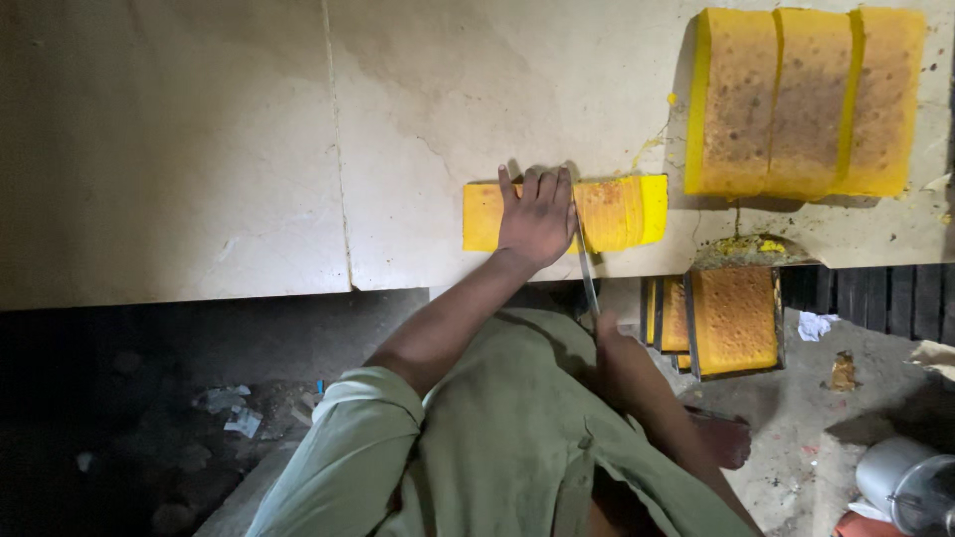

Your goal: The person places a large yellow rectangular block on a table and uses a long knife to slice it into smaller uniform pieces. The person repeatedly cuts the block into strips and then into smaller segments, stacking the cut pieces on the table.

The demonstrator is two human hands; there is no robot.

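On counter near edge: left hand flat, fingers spread, pressing yellow slab | right hand grip closed on knife cutting slab | three-piece block far right | tray below edge

Bright yellow cake loaf with golden-brown speckled top; 3 matching blocks far right on a cream counter; olive-green sleeves.
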